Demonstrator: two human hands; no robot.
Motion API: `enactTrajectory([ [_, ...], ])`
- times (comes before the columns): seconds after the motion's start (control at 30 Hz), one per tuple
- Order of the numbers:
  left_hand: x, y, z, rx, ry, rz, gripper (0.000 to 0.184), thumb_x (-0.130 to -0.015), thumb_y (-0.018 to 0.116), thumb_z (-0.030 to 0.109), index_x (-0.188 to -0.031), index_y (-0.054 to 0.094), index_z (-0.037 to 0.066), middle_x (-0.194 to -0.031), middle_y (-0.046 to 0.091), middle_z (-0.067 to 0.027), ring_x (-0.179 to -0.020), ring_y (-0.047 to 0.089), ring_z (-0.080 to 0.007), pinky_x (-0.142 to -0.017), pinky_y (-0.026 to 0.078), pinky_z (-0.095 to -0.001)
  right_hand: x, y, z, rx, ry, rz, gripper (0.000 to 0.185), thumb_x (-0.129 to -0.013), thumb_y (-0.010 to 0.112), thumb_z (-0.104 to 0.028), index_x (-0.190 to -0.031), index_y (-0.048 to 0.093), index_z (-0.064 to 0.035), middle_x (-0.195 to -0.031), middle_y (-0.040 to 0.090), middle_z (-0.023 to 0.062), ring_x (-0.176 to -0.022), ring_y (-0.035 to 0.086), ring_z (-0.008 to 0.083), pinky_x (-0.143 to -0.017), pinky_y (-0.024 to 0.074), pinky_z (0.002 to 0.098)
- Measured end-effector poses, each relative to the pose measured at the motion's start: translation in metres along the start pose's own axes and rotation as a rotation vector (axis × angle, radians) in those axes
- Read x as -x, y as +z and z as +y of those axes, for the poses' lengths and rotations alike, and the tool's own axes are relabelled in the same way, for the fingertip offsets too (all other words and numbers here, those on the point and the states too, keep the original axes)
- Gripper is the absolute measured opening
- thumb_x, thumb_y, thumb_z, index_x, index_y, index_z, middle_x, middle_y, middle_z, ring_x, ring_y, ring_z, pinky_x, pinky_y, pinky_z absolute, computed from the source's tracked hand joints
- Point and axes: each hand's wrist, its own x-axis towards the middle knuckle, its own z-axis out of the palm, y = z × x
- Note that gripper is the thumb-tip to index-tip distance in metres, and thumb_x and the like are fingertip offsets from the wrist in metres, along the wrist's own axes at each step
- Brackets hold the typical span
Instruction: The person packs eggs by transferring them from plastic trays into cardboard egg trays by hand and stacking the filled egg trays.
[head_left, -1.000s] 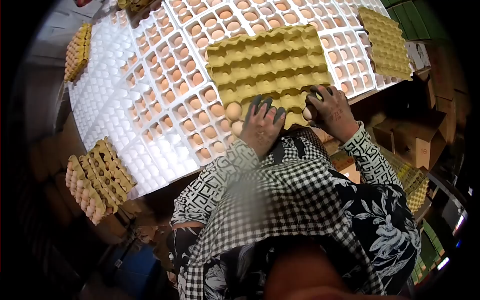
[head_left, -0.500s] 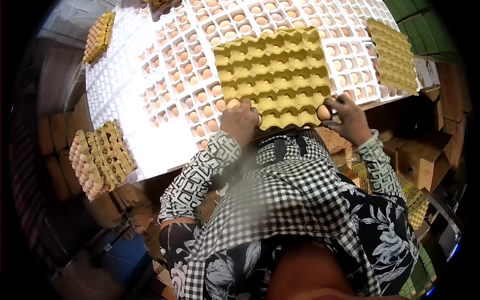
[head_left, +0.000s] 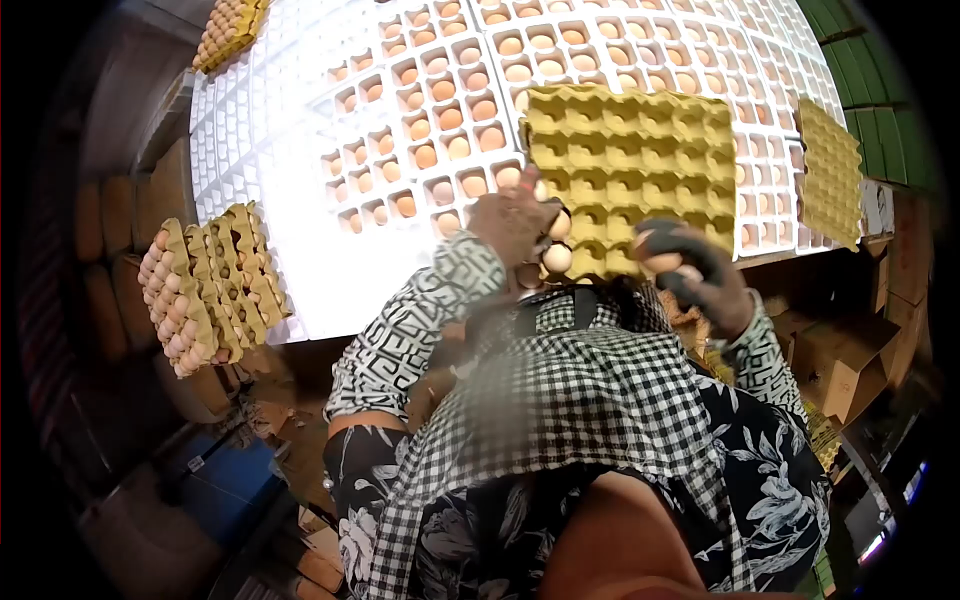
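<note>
A yellow moulded egg tray (head_left: pixel 640 140) lies on top of white egg-filled trays at the table's near side. At its near-left corner, my left hand (head_left: pixel 510 225) is closed around eggs (head_left: pixel 557 258), the index finger pointing forward along the tray's edge. Whether the lowest egg rests in a tray cup, I cannot tell. Over the near-right corner, my right hand (head_left: pixel 705 275), in a dark glove, curls its fingers around brown eggs (head_left: pixel 662 262); motion blurs it slightly. The yellow tray's visible cups hold no eggs apart from those beside my left hand.
White trays with brown eggs (head_left: pixel 442 91) cover much of the brightly lit table. Stacked yellow trays of eggs (head_left: pixel 205 290) stand at the left edge, with another stack (head_left: pixel 230 35) behind. A yellow tray (head_left: pixel 830 170) lies at the right; a cardboard box (head_left: pixel 845 365) is below.
The view has shifted, so the table sits further right and lower. More eggs now show by my left hand. My right hand has lifted off the tray's right edge and shows eggs in its fingers.
</note>
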Motion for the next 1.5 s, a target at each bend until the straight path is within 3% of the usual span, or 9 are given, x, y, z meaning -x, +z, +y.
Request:
enactTrajectory([
  [0.3,-0.004,0.013,-0.021,0.264,0.118,0.11,0.038,-0.076,0.075,0.04,-0.104,0.066,0.015,-0.134,0.044,-0.0244,-0.097,0.066,-0.031,-0.068,0.057,-0.0406,-0.033,0.073,0.024,1.282,-0.01,-0.045,0.044,-0.067,0.073,-0.013,-0.11,0.067,-0.0172,-0.142,0.042,0.0236,-0.112,0.059,0.0383,-0.077,0.0543,0.0431],
  [0.67,-0.024,0.073,-0.021,0.166,0.205,0.414,0.034,-0.08,0.07,0.028,-0.109,0.066,0.009,-0.14,0.043,-0.0287,-0.104,0.063,-0.0368,-0.075,0.057,-0.042,-0.046,0.144,0.064,1.481,0.191,0.395,0.05,-0.069,0.082,-0.034,-0.114,0.066,-0.0202,-0.142,0.043,0.0191,-0.107,0.062,0.0344,-0.077,0.0558,0.0411],
  [0.77,0.008,0.019,-0.054,0.795,0.095,0.163,0.052,-0.079,0.073,0.043,-0.12,0.065,0.012,-0.139,0.044,-0.0231,-0.108,0.062,-0.0347,-0.09,0.053,-0.0417,-0.052,0.151,0.051,1.401,0.153,0.489,0.045,-0.069,0.083,-0.024,-0.111,0.068,-0.0161,-0.142,0.047,0.0172,-0.112,0.062,0.0327,-0.077,0.056,0.0371],
  [0.9,0.01,0.072,-0.171,1.546,-0.086,0.863,0.028,-0.091,0.066,0.013,-0.115,0.063,0.0,-0.114,0.061,-0.0131,-0.102,0.061,-0.0234,-0.091,0.049,-0.0328,-0.042,0.13,0.045,0.997,0.13,0.633,0.05,-0.067,0.08,-0.01,-0.116,0.068,-0.0071,-0.137,0.048,0.0197,-0.116,0.061,0.0296,-0.094,0.0544,0.037],
  [1.1,0.015,0.052,-0.317,0.418,-0.798,0.649,0.039,-0.082,0.073,0.035,-0.114,0.068,0.014,-0.114,0.065,-0.0122,-0.107,0.061,-0.0297,-0.094,0.049,-0.0399,-0.175,0.139,0.005,0.908,-0.191,0.415,0.049,-0.071,0.082,-0.017,-0.117,0.068,-0.0062,-0.136,0.051,0.0187,-0.112,0.062,0.0263,-0.091,0.0539,0.0368],
  [1.23,0.018,0.081,-0.362,0.591,-0.592,1.029,0.043,-0.078,0.079,0.022,-0.116,0.066,0.008,-0.107,0.068,-0.0102,-0.105,0.062,-0.0255,-0.089,0.05,-0.0344,-0.319,0.176,0.036,1.127,-0.241,0.396,0.04,-0.073,0.08,-0.027,-0.11,0.069,-0.0191,-0.136,0.05,0.0159,-0.092,0.066,0.0227,-0.073,0.0552,0.0342],
  [1.3,0.026,0.044,-0.359,1.56,-0.658,1.001,0.036,-0.082,0.075,0.009,-0.115,0.063,0.001,-0.116,0.062,-0.0115,-0.102,0.058,-0.0178,-0.081,0.052,-0.0289,-0.379,0.185,0.069,1.282,-0.289,0.349,0.031,-0.076,0.078,-0.028,-0.104,0.068,-0.0198,-0.131,0.05,0.0142,-0.092,0.066,0.0236,-0.07,0.0554,0.0373],
  [1.37,0.001,0.064,-0.391,0.832,-0.482,1.296,0.037,-0.082,0.072,0.008,-0.118,0.063,0.005,-0.126,0.057,-0.0137,-0.109,0.057,-0.0225,-0.087,0.051,-0.0336,-0.423,0.19,0.085,1.427,-0.12,0.147,0.027,-0.077,0.077,-0.028,-0.1,0.066,-0.0192,-0.123,0.05,0.0131,-0.092,0.066,0.0263,-0.071,0.0559,0.0402],
  [1.5,-0.023,0.094,-0.409,0.143,-0.579,0.836,0.055,-0.086,0.066,0.034,-0.136,0.051,0.016,-0.146,0.04,-0.0157,-0.134,0.038,-0.0397,-0.113,0.024,-0.0562,-0.464,0.188,0.068,1.324,-0.027,0.143,0.017,-0.087,0.066,-0.026,-0.101,0.069,-0.0172,-0.121,0.052,0.0159,-0.092,0.067,0.0328,-0.075,0.0565,0.0412],
])
